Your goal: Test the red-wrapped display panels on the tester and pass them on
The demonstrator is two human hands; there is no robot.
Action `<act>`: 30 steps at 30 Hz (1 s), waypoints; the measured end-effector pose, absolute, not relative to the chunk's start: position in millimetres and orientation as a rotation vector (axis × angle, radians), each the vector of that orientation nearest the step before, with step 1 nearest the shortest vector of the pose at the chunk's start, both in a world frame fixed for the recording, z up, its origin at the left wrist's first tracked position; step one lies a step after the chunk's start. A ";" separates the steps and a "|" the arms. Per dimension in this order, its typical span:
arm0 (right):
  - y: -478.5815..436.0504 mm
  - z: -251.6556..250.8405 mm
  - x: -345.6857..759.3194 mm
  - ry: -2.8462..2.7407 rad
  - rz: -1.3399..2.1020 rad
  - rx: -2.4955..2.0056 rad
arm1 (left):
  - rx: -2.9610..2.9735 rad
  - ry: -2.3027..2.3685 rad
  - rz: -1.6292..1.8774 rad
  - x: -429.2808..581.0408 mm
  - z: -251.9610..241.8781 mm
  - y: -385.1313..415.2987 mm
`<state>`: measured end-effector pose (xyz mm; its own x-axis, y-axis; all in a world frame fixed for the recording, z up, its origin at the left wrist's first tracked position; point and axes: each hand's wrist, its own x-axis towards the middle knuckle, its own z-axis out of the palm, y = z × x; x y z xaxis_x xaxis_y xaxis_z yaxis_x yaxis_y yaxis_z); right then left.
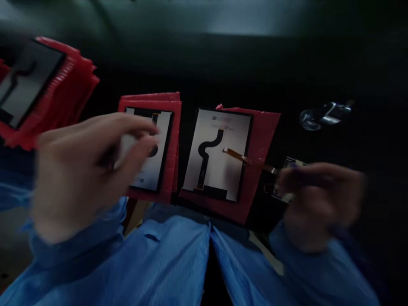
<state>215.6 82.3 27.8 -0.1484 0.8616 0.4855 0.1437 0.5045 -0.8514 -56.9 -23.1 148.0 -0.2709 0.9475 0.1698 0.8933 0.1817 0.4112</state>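
Observation:
My left hand, blurred by motion, hovers over a flat display panel on red plastic sheets. Its fingers are curled, with a small gap between thumb and index tip and nothing visible in it. Between my hands a second display panel lies back side up, bearing a black S-shaped flex strip. An orange-brown ribbon cable reaches across its right edge toward my right hand. That hand is closed beside a small circuit board, partly covering it; what its fingers hold is hidden and blurred.
At the far left rises a stack of red plastic sheets with another panel on top. A crumpled clear plastic piece lies at the right on the dark work surface. A red sheet sticks out under the middle panel.

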 end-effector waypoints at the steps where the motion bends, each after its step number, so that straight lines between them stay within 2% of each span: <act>1: 72.1 26.2 209.1 -1.695 0.938 -0.924 | 1.993 2.212 0.602 -44.7 139.8 -4.7; 5: 44.2 11.7 179.3 -1.772 1.419 -1.059 | 2.088 2.011 0.258 -15.9 77.2 59.4; 7: 40.2 1.6 167.4 -1.736 1.455 -1.107 | 2.006 2.005 0.270 -13.2 47.2 73.9; 11: 39.1 -13.3 158.8 -1.814 1.326 -1.144 | 1.844 1.948 0.538 -20.0 13.0 77.4; 14: 37.2 -16.0 160.6 -1.912 1.244 -1.159 | 1.757 1.913 0.668 -24.0 5.1 77.8; 20: 35.2 -16.2 161.7 -2.066 1.146 -1.156 | 1.763 1.897 0.643 -21.9 5.8 81.6; 27: 45.9 -15.1 170.3 -1.658 1.134 -1.128 | 1.686 1.867 0.732 -23.3 0.9 86.8; 30: 64.6 -9.2 190.7 -1.683 1.017 -1.136 | 1.701 1.842 0.774 -26.6 -3.4 94.0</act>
